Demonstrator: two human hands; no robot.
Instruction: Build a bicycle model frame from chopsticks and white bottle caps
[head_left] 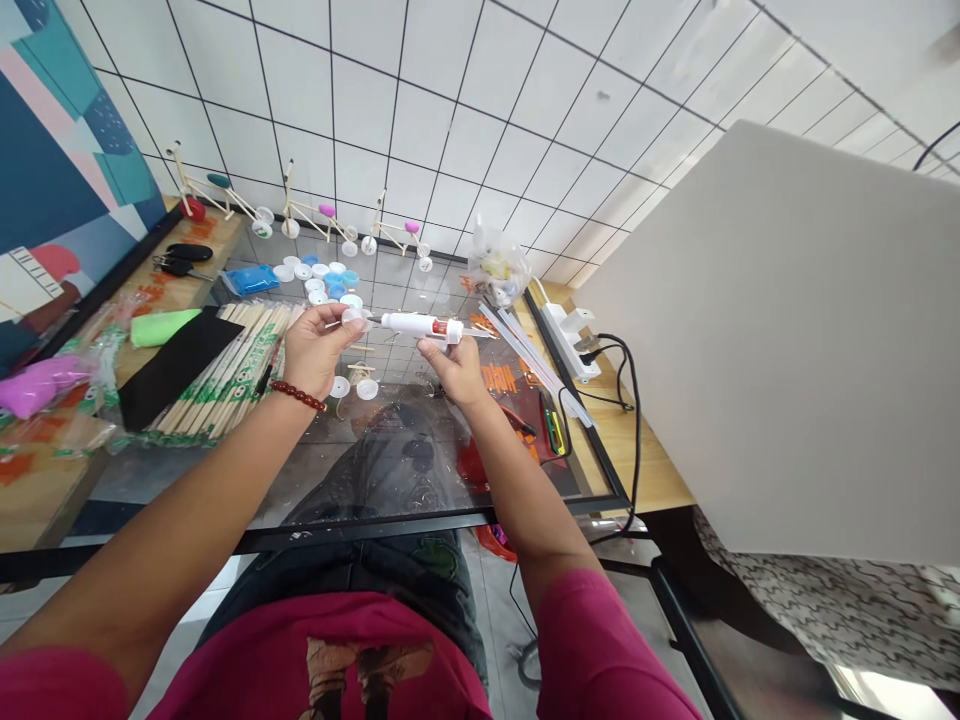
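My left hand (316,345), with a beaded bracelet at the wrist, pinches a small white bottle cap (355,316) by its edge. In my right hand (456,370) is a white glue gun (414,325), its dark nozzle pointing left and touching or almost touching the cap. A glue stick pokes out of its back end. On the glass just below lie two white caps (367,389) beside some short wooden sticks (363,368). More white and blue caps (330,280) are scattered beyond my left hand.
Small stick-built tricycles (307,215) line the tiled wall. Packaged chopsticks (225,370), black felt (176,370) and clay packs (251,279) lie left. At right are clear glue sticks (536,360), a power strip (570,342), a cutter (551,422) and a hanging cable.
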